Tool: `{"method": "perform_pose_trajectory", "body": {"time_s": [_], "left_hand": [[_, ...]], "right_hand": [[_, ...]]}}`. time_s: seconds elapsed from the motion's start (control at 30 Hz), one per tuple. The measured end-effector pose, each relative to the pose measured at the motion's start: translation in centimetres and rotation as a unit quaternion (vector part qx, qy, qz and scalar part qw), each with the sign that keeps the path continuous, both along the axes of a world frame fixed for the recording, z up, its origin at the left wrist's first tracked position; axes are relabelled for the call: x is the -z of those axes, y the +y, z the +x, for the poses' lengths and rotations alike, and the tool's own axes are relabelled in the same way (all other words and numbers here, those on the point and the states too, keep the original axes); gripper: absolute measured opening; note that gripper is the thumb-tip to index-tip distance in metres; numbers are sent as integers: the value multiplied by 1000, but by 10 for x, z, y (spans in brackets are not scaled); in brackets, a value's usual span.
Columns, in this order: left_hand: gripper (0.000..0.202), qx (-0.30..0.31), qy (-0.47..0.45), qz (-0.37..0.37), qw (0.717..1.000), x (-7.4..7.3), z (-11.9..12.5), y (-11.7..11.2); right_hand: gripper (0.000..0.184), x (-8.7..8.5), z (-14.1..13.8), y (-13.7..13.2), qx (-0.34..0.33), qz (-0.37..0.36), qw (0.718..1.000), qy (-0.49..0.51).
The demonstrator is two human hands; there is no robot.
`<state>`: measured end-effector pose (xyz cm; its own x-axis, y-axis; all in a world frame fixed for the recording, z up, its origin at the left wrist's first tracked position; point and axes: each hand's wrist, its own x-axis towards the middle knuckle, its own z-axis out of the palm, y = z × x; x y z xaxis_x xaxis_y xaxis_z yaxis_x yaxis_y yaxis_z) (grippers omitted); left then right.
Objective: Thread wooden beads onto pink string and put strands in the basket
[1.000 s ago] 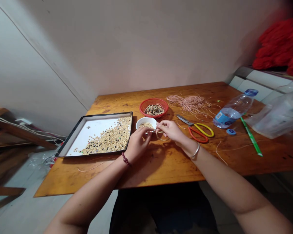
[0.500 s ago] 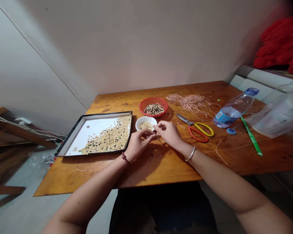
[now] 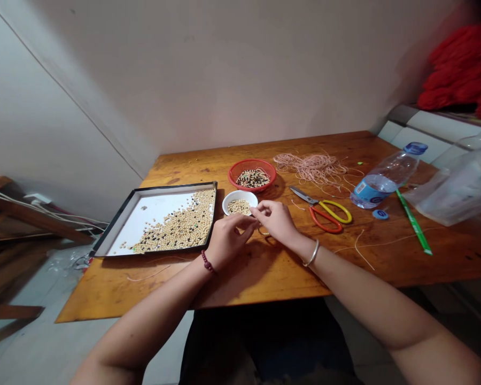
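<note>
While the hold of the left fingers [image 3: 247, 232] was unclear, the beaded strand [image 3: 264, 232], pinched by the right fingers [image 3: 266, 205], was judged light and limp, best gripped near its end.

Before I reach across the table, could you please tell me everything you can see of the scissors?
The scissors lie on the wooden table, right of the right hand, with no hand touching them. Their grey, metallic-looking blades point away and leftward, seemingly closed or nearly so. One handle loop is yellow, the other orange-red; their material is unclear. The pink thread tangle lies beyond them.
</note>
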<state>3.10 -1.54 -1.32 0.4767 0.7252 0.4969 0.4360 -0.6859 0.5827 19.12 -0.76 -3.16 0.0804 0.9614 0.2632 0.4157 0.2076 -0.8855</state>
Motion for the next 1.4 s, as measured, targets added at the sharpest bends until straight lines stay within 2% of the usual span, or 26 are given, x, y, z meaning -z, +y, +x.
{"method": "perform_pose_trajectory", "body": {"time_s": [0.23, 0.4, 0.5, 0.67, 0.77, 0.87, 1.07, 1.23, 1.4], "left_hand": [[12, 8, 39, 60, 997, 5, -3, 3], [11, -11, 133, 150, 980, 7, -4, 4], [10, -26, 180, 172, 968, 8, -4, 4], [7, -41, 178, 121, 976, 11, -3, 6], [6, -48, 131, 63, 988, 13, -2, 9], [4, -60, 79, 35, 994, 14, -2, 10], [6, -89, 14, 0, 996, 10, -2, 11], [8, -94, -6, -8, 995, 10, -2, 12], [9, -95, 0, 22, 995, 10, -3, 11]], "right_hand": [[30, 3, 0, 3, -13, -24, 999, 29], [30, 4, 1, 2, -10, -31, 999, 22], [29, 4, 0, 2, -16, -36, 999, 26], [27, 5, -1, 2, -21, -48, 997, 54], [28, 5, -1, 2, -31, -33, 997, 62], [31, 2, -1, 4, -51, -29, 993, 103], [38, -12, 0, 0, -106, -110, 962, 225], [44, -13, 2, -1, -121, -113, 956, 244], [44, -10, 1, -1, -115, -112, 955, 250]]}}
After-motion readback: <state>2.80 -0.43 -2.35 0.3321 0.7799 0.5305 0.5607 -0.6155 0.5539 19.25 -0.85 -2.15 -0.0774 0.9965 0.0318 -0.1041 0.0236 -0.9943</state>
